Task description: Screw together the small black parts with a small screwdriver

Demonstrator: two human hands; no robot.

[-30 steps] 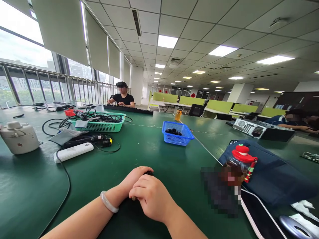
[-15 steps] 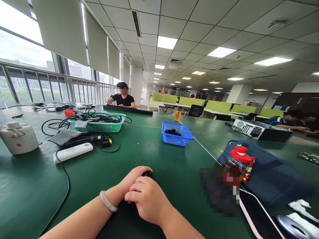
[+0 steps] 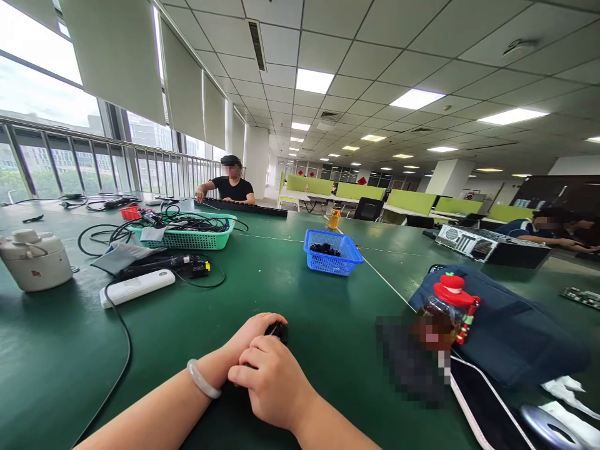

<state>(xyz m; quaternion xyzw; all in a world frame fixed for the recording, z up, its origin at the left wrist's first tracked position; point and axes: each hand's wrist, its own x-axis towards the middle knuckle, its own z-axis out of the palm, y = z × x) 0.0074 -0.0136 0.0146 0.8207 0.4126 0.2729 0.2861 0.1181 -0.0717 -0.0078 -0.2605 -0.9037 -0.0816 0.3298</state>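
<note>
Black object (image 3: 282, 332), long axis hidden, is gripped by left hand (image 3: 253, 331), right hand (image 3: 272, 378) curled, hold unclear.

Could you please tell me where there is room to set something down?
The tabletop shows bare between the green basket and blue basket, and from there to the left hand. Crowded spots: left, around the white bar and grey packet; right, around the red-lidded bottle and phone.
</note>
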